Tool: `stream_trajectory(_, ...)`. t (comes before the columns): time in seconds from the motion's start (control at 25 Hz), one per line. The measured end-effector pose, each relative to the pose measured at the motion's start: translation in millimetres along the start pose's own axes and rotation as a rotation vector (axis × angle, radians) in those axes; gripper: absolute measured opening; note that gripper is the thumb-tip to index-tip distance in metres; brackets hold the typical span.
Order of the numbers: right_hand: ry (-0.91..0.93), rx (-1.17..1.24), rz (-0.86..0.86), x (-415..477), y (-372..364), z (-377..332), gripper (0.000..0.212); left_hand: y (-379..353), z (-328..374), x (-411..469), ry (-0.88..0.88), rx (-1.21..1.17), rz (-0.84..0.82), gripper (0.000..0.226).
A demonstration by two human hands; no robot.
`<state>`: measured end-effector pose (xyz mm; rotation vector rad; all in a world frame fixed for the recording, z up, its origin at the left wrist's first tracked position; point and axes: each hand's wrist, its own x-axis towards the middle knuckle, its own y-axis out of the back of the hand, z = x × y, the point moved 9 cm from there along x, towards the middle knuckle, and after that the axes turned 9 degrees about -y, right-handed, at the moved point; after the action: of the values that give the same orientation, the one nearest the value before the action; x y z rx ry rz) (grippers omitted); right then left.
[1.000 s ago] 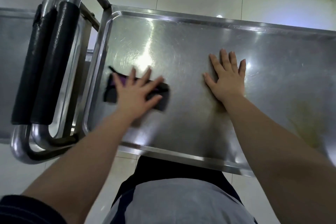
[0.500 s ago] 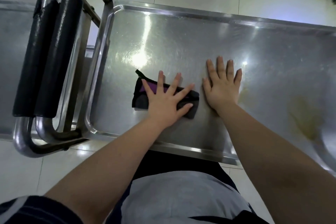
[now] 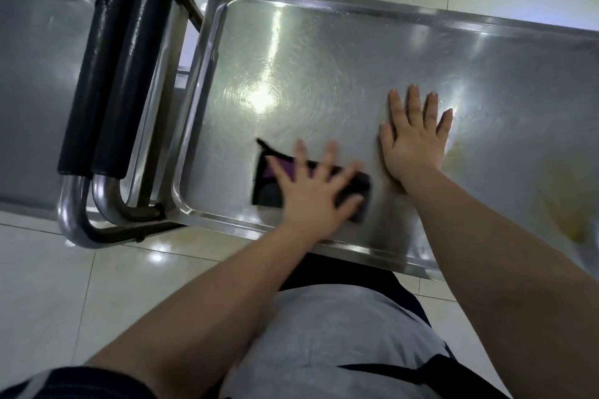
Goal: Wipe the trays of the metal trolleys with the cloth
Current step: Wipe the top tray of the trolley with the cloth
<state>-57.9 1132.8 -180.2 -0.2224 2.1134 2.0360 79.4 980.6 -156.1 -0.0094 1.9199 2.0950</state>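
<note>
A shiny metal trolley tray (image 3: 324, 52) fills the middle of the head view. On it, near the front edge, lies a dark cloth with a purple patch (image 3: 269, 181). My left hand (image 3: 316, 191) presses flat on the cloth with fingers spread. My right hand (image 3: 413, 142) lies flat on the bare tray just to the right of the cloth, fingers straight. A yellowish smear (image 3: 564, 201) shows on the tray's right part.
A second trolley's tray (image 3: 35, 81) stands at the left. Two black-padded handles (image 3: 116, 74) on chrome tubes lie between the trays. Pale floor tiles (image 3: 97, 295) surround the trolleys. My torso is close to the tray's front rim.
My left hand slid the cloth from the tray's left end rightward and toward the front edge. My right hand stayed flat in about the same spot.
</note>
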Motion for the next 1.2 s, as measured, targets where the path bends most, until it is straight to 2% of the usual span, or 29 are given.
stream_trajectory(0.04,0.001,-0.002,0.004,-0.3,0.1,0.9,0.062,-2.3,29.6,-1.2,-0.125,0.020,-0.024,0.064)
stream_trajectory(0.12,0.009,-0.003,0.011,0.4,0.8,2.1,0.063,-0.1,28.0,-7.4,-0.204,0.048,0.019,0.065)
stream_trajectory(0.2,0.009,0.007,0.007,1.3,0.9,2.8,0.063,3.6,-35.2,-30.3,-0.066,0.063,0.055,0.065)
stream_trajectory(0.32,-0.002,-0.004,0.020,-0.6,-0.3,1.6,0.063,1.0,-150.5,-83.5,0.275,0.067,0.021,0.065)
stream_trajectory(0.36,-0.002,-0.006,0.023,-1.0,-0.4,0.8,0.063,1.6,-165.8,-94.1,0.351,0.058,0.022,0.064)
stream_trajectory(0.44,-0.002,-0.004,0.013,-0.9,0.1,-0.2,0.063,0.9,-147.5,-89.0,0.426,0.005,0.016,0.061)
stream_trajectory(0.48,-0.004,-0.007,0.011,-0.7,0.8,-0.2,0.063,-1.7,-117.4,-73.9,0.377,-0.016,-0.003,0.062)
stream_trajectory(0.64,-0.011,-0.031,-0.030,1.0,-1.2,4.4,0.061,-13.8,54.7,-18.9,-0.148,0.005,-0.131,0.065)
stream_trajectory(0.72,0.027,0.040,-0.071,3.0,1.6,6.2,0.059,-10.6,89.3,-13.2,-0.219,0.016,-0.200,0.066)
stream_trajectory(0.8,0.079,0.242,-0.107,-1.0,14.2,9.0,0.057,2.7,77.1,-6.9,-0.216,-0.058,-0.164,0.063)
stream_trajectory(0.92,0.065,0.377,-0.002,-28.3,38.6,15.7,0.053,46.5,-3.9,33.7,-0.099,-0.224,0.057,0.054)
stream_trajectory(1.04,-0.035,0.295,-0.040,-85.8,20.2,-14.6,0.053,68.9,-80.8,97.5,0.013,-0.237,0.106,0.054)
stream_trajectory(1.12,-0.014,0.196,-0.072,-127.8,-1.1,-53.8,0.061,63.1,-92.3,132.0,0.000,-0.155,0.063,0.055)
stream_trajectory(1.2,0.050,0.077,-0.030,-151.4,-11.6,-72.1,0.065,49.5,-88.7,151.2,-0.038,-0.116,0.043,0.055)
